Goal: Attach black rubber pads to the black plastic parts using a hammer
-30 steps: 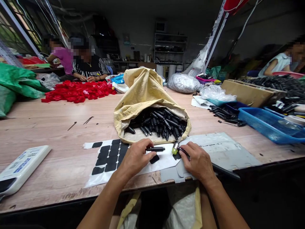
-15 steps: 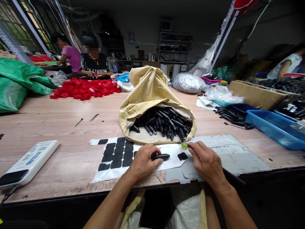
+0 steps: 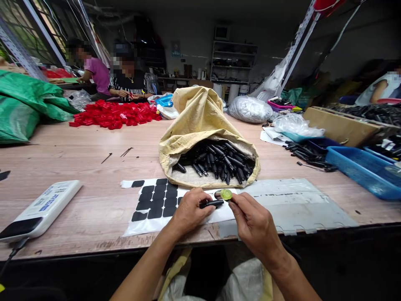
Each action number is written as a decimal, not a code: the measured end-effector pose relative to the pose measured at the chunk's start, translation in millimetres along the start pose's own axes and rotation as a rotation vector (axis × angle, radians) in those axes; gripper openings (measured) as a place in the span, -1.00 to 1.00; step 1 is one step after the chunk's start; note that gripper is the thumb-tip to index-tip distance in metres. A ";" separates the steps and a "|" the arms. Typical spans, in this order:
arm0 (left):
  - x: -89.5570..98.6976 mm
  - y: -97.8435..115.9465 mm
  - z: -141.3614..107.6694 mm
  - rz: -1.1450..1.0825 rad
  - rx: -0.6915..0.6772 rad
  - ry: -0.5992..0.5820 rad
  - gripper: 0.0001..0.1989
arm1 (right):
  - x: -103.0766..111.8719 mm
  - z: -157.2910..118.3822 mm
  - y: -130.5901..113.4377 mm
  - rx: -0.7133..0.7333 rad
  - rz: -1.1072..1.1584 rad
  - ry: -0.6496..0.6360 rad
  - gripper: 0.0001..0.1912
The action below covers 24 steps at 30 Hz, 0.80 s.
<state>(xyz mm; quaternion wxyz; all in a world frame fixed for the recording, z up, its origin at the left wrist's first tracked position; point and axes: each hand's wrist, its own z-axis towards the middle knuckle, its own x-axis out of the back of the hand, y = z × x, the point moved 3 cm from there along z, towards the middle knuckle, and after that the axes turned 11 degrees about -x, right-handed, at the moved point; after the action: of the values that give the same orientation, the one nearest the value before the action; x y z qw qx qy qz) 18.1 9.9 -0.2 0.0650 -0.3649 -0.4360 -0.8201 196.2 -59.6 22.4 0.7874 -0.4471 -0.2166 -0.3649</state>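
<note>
My left hand (image 3: 191, 211) is closed around a black pen-shaped tube (image 3: 213, 203), which lies sideways above a white sheet of black square stickers (image 3: 159, 201). My right hand (image 3: 253, 219) pinches a thin stick-like tool tipped with a round yellow-green head (image 3: 226, 194). The tool's shaft is mostly hidden by the fingers. A dark, shiny piece (image 3: 217, 195) shows against the left side of the green head, just above the tube's end; whether it touches the tube I cannot tell. Behind both hands, an open tan sack (image 3: 200, 134) holds many similar black tubes (image 3: 219, 161).
Grey board (image 3: 291, 205) lies right of the sheet. A white device with a cable (image 3: 46, 207) sits at left. Farther back are a red pile (image 3: 115, 113), a green sack (image 3: 28, 108) and two co-workers. Blue trays (image 3: 360, 171) and more black parts stand at right.
My right hand has moved left, bringing the green-headed tool close to the tube's end. The loose black sticker beneath it no longer shows on the sheet. My left hand keeps its hold.
</note>
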 end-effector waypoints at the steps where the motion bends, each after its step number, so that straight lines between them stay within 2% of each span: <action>1: -0.1 0.3 0.0 0.002 -0.006 0.001 -0.89 | -2.2 -0.4 -1.2 -0.001 -0.026 -0.020 -0.73; 5: -0.3 1.1 0.3 0.008 -0.021 0.007 -0.87 | -7.1 -0.1 0.2 -0.029 -0.150 -0.086 -0.74; 10: -0.4 0.8 0.3 0.031 0.004 -0.001 -0.92 | 3.1 3.0 6.3 -0.043 -0.093 0.055 -0.73; 15: -1.3 -0.1 -0.7 0.038 0.002 0.010 -0.91 | -1.9 -2.3 9.6 -0.071 -0.142 -0.031 -0.75; 17: -1.8 -0.5 -1.2 0.026 -0.006 0.012 -0.91 | 0.2 -3.2 13.4 -0.089 -0.164 0.004 -0.75; 20: -1.1 -0.6 -1.8 0.001 -0.013 0.030 -0.92 | 8.4 -0.4 27.5 -0.112 -0.253 0.075 -0.74; 24: 1.3 -0.2 -2.2 -0.036 -0.007 0.053 -0.89 | 14.9 5.3 56.0 -0.063 -0.424 0.058 -0.77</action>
<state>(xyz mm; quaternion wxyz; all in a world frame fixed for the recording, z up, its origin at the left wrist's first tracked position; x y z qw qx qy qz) 15.9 8.6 -0.3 0.0605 -0.3353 -0.4379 -0.8319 248.7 -42.0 4.5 0.6845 -0.4052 -0.2715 -0.5418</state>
